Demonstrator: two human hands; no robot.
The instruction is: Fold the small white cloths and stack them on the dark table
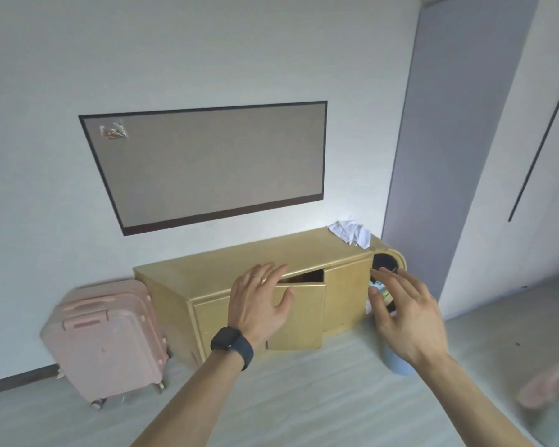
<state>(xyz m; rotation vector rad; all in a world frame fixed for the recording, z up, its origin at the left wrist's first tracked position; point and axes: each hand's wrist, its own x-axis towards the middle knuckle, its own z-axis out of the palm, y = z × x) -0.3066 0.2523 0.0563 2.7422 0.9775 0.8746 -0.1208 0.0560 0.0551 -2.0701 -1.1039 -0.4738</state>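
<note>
A crumpled heap of white cloths [350, 232] lies on the far right end of a yellow wooden cabinet [239, 269]. My left hand [260, 301] is stretched out with straight fingers in front of the cabinet's middle, holding nothing. My right hand [404, 314] reaches forward with spread fingers, lower right of the cloths and well short of them, also holding nothing. No dark table is in view.
One cabinet door [300, 314] hangs ajar in the middle. A pink suitcase [107, 340] stands left of the cabinet against the wall. A bluish bin [394, 362] sits on the floor behind my right hand. A grey board [207, 166] hangs on the wall.
</note>
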